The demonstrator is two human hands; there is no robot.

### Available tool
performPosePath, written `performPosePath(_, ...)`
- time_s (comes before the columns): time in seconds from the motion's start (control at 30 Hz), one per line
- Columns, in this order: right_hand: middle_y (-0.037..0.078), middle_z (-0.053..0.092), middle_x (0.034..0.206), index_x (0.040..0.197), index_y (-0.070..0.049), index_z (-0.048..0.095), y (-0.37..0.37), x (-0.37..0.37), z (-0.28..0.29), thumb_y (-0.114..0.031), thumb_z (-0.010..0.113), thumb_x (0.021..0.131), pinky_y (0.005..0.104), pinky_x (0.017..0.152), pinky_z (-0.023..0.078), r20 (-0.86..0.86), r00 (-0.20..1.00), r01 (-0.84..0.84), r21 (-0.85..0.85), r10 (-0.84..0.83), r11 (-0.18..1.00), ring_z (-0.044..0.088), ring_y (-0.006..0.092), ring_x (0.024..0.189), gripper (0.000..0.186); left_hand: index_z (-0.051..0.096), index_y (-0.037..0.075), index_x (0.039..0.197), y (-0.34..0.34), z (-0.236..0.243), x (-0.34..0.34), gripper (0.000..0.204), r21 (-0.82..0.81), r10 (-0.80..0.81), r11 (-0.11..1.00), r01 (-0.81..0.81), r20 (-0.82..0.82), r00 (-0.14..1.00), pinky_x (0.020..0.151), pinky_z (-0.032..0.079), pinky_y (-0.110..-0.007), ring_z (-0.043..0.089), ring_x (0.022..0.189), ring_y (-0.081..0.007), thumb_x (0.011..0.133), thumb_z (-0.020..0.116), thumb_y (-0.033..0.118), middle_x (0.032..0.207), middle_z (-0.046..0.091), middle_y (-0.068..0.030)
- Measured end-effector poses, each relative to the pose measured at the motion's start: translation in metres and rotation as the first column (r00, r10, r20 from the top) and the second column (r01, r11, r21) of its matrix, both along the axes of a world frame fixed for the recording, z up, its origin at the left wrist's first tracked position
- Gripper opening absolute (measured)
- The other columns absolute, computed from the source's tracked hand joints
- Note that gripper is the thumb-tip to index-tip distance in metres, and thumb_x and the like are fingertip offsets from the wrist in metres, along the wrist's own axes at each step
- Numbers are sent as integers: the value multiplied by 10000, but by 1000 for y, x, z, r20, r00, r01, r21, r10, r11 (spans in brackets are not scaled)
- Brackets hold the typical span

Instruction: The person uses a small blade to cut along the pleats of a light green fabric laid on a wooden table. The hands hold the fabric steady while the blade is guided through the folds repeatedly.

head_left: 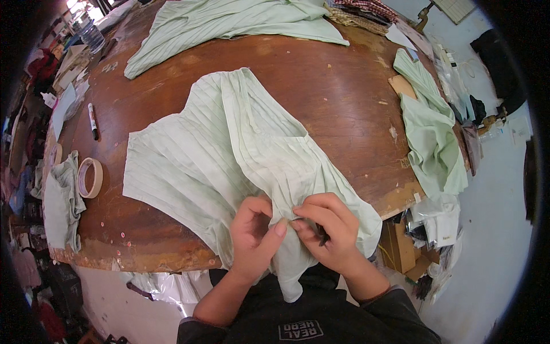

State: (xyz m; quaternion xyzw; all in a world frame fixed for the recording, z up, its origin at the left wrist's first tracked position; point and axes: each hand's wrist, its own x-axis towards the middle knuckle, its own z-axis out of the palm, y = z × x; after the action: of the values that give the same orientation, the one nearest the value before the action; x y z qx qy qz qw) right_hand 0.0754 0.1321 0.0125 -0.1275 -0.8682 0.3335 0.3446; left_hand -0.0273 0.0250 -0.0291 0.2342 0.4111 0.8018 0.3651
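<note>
A pale green pleated garment (189, 137) lies spread over the near half of a brown wooden table (344, 97), its lower end hanging over the front edge. My left hand (255, 235) pinches a fold of the cloth between thumb and fingers. Close beside it, my right hand (329, 229) is closed, thumb and forefinger meeting at the same spot on the fabric. Something small and dark shows in the curl of the right hand's fingers; its kind I cannot make out. The fingertips of both hands nearly touch.
More pale green cloth lies at the far edge (229, 23) and over the right edge (432, 137). On the left are a marker pen (93, 121), a tape roll (90, 178) and a folded grey-green cloth (62, 200). A cardboard box (401, 252) stands below the table at right.
</note>
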Motion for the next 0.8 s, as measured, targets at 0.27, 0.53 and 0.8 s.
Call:
performPosePath(0.27, 86, 587, 850, 873, 1, 618, 5, -2, 17, 48, 665, 739, 264, 561, 427, 43, 998, -49, -93, 54, 994, 544, 182, 631, 149, 452, 56, 930, 1, -2, 1, 227, 33, 4, 999, -3, -29, 1000, 805, 385, -259, 473, 858, -111, 829, 618, -60, 917, 505, -37)
performPosePath(0.53, 142, 599, 883, 1004, -8, 590, 17, 12, 22, -56, 692, 779, 316, 664, 473, 163, 987, 60, -372, 2, 926, 593, 244, 742, 252, 464, 41, 934, 2, 1, 2, 221, 32, 15, 999, -15, 0, 1000, 816, 407, -262, 516, 875, -122, 828, 598, -98, 940, 540, -65)
performPosePath(0.8, 160, 637, 936, 1037, 11, 599, 18, 24, 20, -104, 717, 790, 345, 714, 489, 236, 971, 8, -176, 34, 984, 623, 310, 806, 297, 466, 42, 937, 0, -3, 3, 213, 56, 17, 998, -19, 38, 999, 819, 424, -266, 535, 897, -123, 838, 607, -82, 980, 563, -83)
